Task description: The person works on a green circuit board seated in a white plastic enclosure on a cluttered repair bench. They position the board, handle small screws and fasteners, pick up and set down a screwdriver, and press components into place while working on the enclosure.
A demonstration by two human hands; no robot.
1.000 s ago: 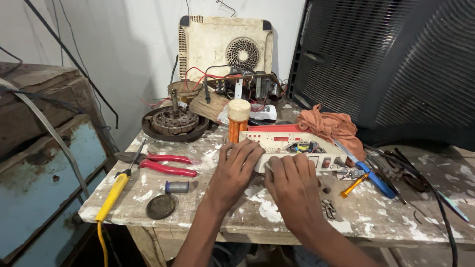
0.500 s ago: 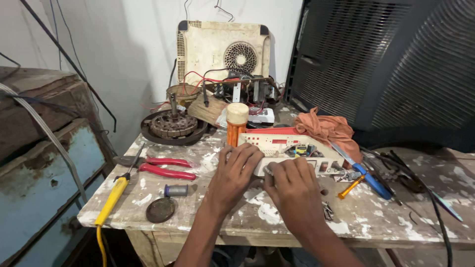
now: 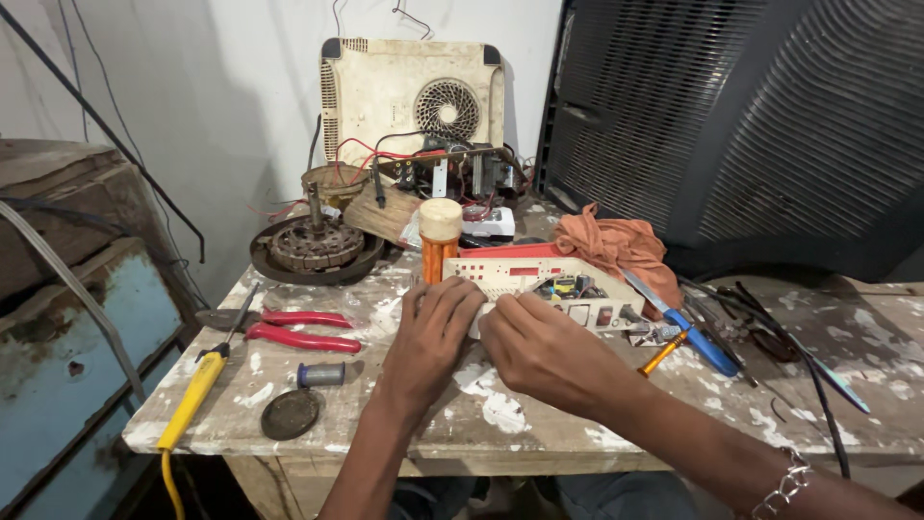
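Note:
A cream and red plastic control panel (image 3: 539, 274) with a small circuit board in it lies on the paint-stained wooden table (image 3: 577, 424). My left hand (image 3: 435, 332) rests fingers-down on the panel's near left end. My right hand (image 3: 541, 349) presses on the panel's near edge beside it, fingers curled. Whether either hand grips a small part under the fingers is hidden. An orange bottle with a cream cap (image 3: 440, 236) stands just behind my left hand.
Red-handled pliers (image 3: 298, 329), a yellow soldering iron (image 3: 195, 390), a solder spool (image 3: 320, 374) and a round lid (image 3: 290, 413) lie at left. A motor stator (image 3: 316, 246), an upright cream casing (image 3: 414, 101), an orange rag (image 3: 616, 246), a blue screwdriver (image 3: 698, 339) and black cables (image 3: 799, 356) surround the panel.
Both hands have stayed on the panel's near edge with only small finger shifts. The view has moved slightly.

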